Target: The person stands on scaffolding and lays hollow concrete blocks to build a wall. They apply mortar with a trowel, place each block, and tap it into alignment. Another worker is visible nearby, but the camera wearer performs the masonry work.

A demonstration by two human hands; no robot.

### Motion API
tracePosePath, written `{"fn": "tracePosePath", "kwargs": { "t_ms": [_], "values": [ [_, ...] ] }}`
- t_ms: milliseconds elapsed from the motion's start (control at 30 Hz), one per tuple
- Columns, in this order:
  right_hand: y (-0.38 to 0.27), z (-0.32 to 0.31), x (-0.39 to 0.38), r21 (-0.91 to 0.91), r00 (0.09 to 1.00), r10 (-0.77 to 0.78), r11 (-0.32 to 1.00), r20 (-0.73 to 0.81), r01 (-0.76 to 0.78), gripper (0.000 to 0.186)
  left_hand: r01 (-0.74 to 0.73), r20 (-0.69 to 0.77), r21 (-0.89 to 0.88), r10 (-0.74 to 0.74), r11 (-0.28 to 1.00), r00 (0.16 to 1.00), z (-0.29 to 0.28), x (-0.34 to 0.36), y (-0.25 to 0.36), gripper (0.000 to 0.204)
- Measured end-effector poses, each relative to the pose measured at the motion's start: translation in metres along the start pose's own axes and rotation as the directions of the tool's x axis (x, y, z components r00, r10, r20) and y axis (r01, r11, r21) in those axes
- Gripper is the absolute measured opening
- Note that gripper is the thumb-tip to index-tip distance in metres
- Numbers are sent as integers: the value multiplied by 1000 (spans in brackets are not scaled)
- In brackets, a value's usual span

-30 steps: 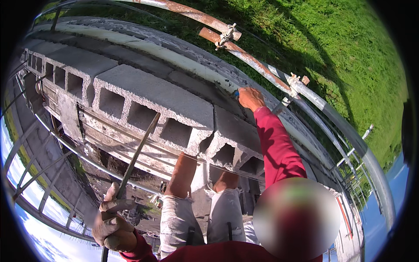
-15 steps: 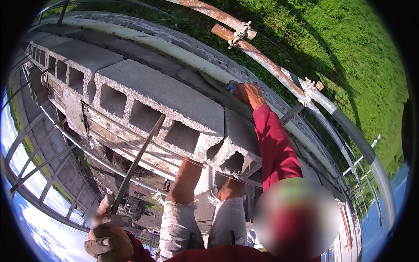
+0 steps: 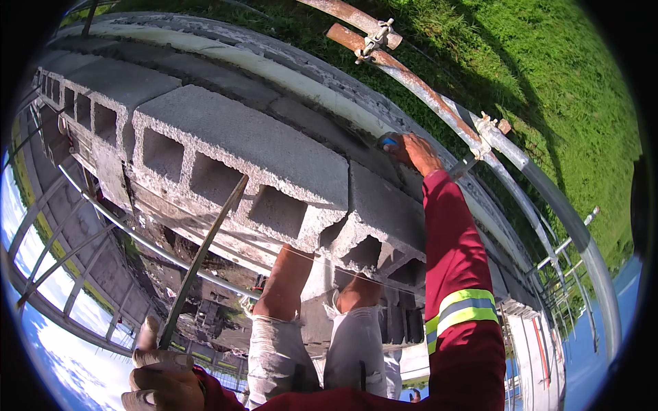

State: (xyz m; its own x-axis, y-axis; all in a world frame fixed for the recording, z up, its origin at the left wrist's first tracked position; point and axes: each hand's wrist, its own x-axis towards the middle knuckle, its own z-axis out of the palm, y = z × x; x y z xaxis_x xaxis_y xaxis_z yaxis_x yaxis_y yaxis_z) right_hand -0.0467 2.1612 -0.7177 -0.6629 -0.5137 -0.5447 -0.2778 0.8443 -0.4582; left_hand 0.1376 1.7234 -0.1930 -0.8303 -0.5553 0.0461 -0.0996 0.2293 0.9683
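Near wall's edge (image 3: 322,96), right hand (image 3: 416,152) reaches.

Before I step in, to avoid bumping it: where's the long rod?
The rod is left of centre in the head view, slanting from the left hand toward a hollow block.

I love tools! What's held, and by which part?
Right hand: a partly blue tool, seemingly by its handle. Left hand: cannot tell whether it grips the bar.

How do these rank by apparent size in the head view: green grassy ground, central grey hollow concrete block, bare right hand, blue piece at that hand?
1. Green grassy ground
2. Central grey hollow concrete block
3. Bare right hand
4. Blue piece at that hand
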Motion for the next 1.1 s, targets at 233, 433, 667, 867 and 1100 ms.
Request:
{"fn": "tracePosePath", "kwargs": {
  "t_ms": [233,433,667,867,1100],
  "values": [
    [58,-56,-81,-207,943,121,977,310,-58,47,-12,104,166,-5,986,995,23,17,14,52],
    [13,-98,-119,-260,929,289,938,230,-228,38,14,106,171,-32,985,994,32,21,13,57],
    [-44,-59,-47,-345,991,30,938,129,17,19,4,50,135,-11,991,999,30,14,12,51],
    [-68,-60,-77,-205,994,110,973,20,-104,25,61,-64,116,-53,991,996,47,17,28,56],
    [-57,-110,-155,-187,953,290,944,82,-271,38,74,-216,-64,-86,995,973,53,21,86,53]
  ]
}}
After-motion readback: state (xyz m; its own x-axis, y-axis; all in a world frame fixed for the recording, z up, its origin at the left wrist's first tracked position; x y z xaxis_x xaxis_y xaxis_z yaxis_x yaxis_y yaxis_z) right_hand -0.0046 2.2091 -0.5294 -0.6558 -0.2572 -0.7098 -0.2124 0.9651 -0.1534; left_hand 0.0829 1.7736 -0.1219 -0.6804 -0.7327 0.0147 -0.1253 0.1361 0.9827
